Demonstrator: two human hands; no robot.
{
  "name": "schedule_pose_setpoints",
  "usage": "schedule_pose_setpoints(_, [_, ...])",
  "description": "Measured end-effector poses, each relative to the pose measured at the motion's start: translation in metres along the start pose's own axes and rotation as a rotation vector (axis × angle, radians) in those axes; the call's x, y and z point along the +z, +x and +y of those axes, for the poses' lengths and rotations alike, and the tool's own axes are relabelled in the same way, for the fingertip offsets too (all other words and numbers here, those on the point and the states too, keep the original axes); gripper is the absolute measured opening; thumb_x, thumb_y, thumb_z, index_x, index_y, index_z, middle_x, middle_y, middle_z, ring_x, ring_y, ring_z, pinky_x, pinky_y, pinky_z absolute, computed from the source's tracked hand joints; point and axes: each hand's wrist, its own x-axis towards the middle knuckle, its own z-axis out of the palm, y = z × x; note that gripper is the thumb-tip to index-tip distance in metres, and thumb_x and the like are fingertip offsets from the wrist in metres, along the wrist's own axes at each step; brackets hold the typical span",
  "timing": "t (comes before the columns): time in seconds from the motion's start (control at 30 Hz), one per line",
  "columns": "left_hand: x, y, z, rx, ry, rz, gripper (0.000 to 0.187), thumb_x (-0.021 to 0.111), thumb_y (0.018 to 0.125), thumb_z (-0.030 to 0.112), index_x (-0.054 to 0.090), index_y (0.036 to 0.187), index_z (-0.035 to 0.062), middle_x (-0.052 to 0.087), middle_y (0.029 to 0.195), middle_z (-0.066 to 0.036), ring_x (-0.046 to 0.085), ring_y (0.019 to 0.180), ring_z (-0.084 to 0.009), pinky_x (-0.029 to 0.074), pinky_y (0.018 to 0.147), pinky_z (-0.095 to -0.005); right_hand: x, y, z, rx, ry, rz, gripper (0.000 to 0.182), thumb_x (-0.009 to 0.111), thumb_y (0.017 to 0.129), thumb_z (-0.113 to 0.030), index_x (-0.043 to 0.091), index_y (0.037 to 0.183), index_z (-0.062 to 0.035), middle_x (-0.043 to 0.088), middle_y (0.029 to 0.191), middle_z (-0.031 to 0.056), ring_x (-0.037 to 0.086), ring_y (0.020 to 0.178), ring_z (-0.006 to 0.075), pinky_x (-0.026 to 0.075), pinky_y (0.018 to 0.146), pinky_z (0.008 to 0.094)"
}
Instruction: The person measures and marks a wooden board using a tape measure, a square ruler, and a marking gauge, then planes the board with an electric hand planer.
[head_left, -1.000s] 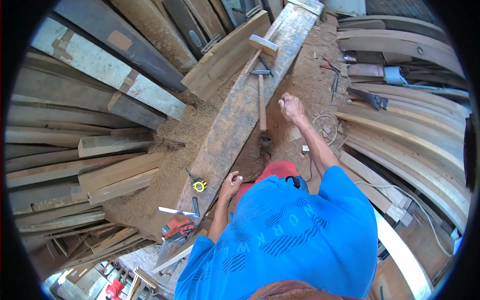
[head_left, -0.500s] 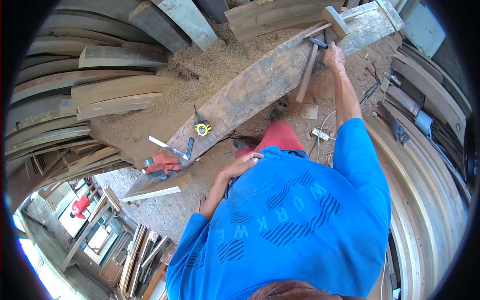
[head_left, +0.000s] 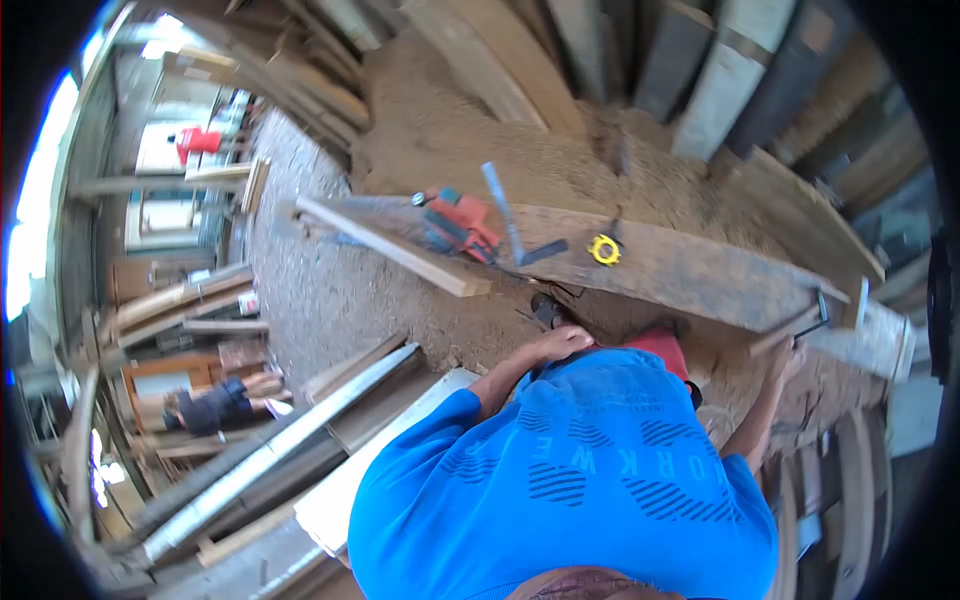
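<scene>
My left hand point(head_left: 562, 344) rests against the front of my blue shirt, its fingers laid flat and holding nothing. My right hand point(head_left: 788, 362) reaches to the right edge of a long plank point(head_left: 690, 277). Its fingertips are right at a hammer point(head_left: 786, 330) with a wooden handle and dark head; blur hides the finger grip. Beside the hammer stands a small wooden block point(head_left: 857, 303). Farther left on the plank lie a yellow tape measure point(head_left: 604, 250), a square point(head_left: 543, 252) with a pale blade and dark stock, and a red power planer point(head_left: 462, 224).
A pale timber piece point(head_left: 390, 245) lies at the plank's left end. Boards point(head_left: 480, 60) lean over sawdust at the back. More timber point(head_left: 270, 480) is stacked at lower left. One person in red point(head_left: 197, 143) and another in dark clothes point(head_left: 212, 405) are in the left background.
The view has swung left, so the plank lies flatter across the picture and the background people come into sight. My right hand stays by the hammer; my left stays at my shirt.
</scene>
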Motion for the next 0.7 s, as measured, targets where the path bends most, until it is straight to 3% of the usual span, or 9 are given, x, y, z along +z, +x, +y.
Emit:
schedule_pose_setpoints(0.1, [-0.036,-0.071,-0.048,-0.214,-0.223,0.112,0.041,0.055,0.100,0.043,0.072,0.106,0.0060,0.070,0.094,-0.005,0.064,0.087,-0.0186,0.051,0.078,-0.0342,0.040,-0.050,-0.132,-0.219,-0.044,-0.036,0.026,0.057,0.089,-0.016,0.068,0.102,0.0039,0.068,0.093,0.0225,0.063,0.085,0.0362,0.049,0.081,0.0431])
schedule_pose_setpoints(0.17, [-0.064,-0.108,-0.098,-0.307,-0.689,0.251,0.037,0.056,0.100,0.045,0.071,0.095,0.0112,0.061,0.077,0.000,0.055,0.067,-0.0126,0.045,0.059,-0.0301,0.090,-0.064,-0.182,-0.371,0.024,-0.098,0.022,0.057,0.088,-0.014,0.067,0.099,0.0030,0.067,0.091,0.0213,0.063,0.085,0.0351,0.049,0.080,0.0421])
schedule_pose_setpoints(0.23, [-0.098,-0.134,-0.101,-0.272,-0.953,0.624,0.034,0.059,0.099,0.046,0.067,0.086,0.0161,0.050,0.067,0.003,0.046,0.058,-0.0082,0.036,0.049,-0.0271,0.119,-0.082,-0.265,-0.481,0.186,-0.242,0.018,0.057,0.088,-0.012,0.066,0.097,0.0012,0.066,0.088,0.0164,0.064,0.084,0.0296,0.049,0.078,0.0406])
schedule_pose_setpoints(0.3, [-0.141,-0.136,-0.151,-0.113,-1.220,0.818,0.042,0.062,0.096,0.048,0.064,0.116,0.0114,0.053,0.074,0.003,0.045,0.055,-0.0084,0.036,0.048,-0.0283,0.136,-0.120,-0.362,-0.549,0.265,-0.443,0.015,0.057,0.090,-0.011,0.066,0.097,-0.0008,0.065,0.085,0.0105,0.063,0.082,0.0221,0.049,0.075,0.0365])
schedule_pose_setpoints(0.37, [-0.187,-0.145,-0.145,-0.115,-1.162,0.980,0.081,0.068,0.089,0.056,0.035,0.148,0.0113,0.057,0.097,-0.004,0.055,0.070,-0.0146,0.043,0.055,-0.0309,0.167,-0.156,-0.423,-0.577,0.311,-0.617,0.015,0.057,0.094,-0.012,0.066,0.099,-0.0014,0.065,0.084,0.0064,0.061,0.077,0.0150,0.050,0.069,0.0300])
schedule_pose_setpoints(0.47, [-0.251,-0.136,-0.132,-0.220,-1.181,1.126,0.069,0.073,0.082,0.060,0.038,0.130,0.0240,0.055,0.105,-0.005,0.059,0.084,-0.0184,0.052,0.063,-0.0383,0.214,-0.213,-0.483,-0.515,0.532,-0.856,0.018,0.055,0.098,-0.015,0.065,0.104,-0.0006,0.066,0.084,0.0045,0.059,0.071,0.0093,0.050,0.065,0.0234])
schedule_pose_setpoints(0.57, [-0.288,-0.120,-0.136,-0.018,-1.235,0.994,0.072,0.077,0.078,0.055,0.037,0.130,0.0251,0.050,0.106,-0.004,0.057,0.094,-0.0190,0.054,0.072,-0.0425,0.215,-0.281,-0.549,-0.512,0.524,-1.042,0.019,0.054,0.099,-0.015,0.063,0.106,-0.0002,0.067,0.088,0.0055,0.061,0.075,0.0099,0.050,0.071,0.0238])
schedule_pose_setpoints(0.67, [-0.294,-0.100,-0.147,0.291,-1.347,0.992,0.113,0.081,0.075,0.051,0.012,0.157,0.0158,0.042,0.141,-0.014,0.049,0.123,-0.0278,0.043,0.102,-0.0480,0.219,-0.330,-0.581,-0.605,0.439,-1.116,0.020,0.054,0.098,-0.016,0.062,0.107,-0.0001,0.067,0.088,0.0049,0.060,0.076,0.0099,0.050,0.071,0.0258])
schedule_pose_setpoints(0.7, [-0.294,-0.088,-0.157,0.367,-1.315,1.069,0.109,0.081,0.076,0.047,0.015,0.155,0.0134,0.043,0.140,-0.013,0.050,0.122,-0.0263,0.044,0.102,-0.0445,0.222,-0.341,-0.585,-0.634,0.405,-1.130,0.020,0.055,0.097,-0.016,0.062,0.106,0.0000,0.067,0.088,0.0045,0.060,0.076,0.0099,0.050,0.071,0.0264])
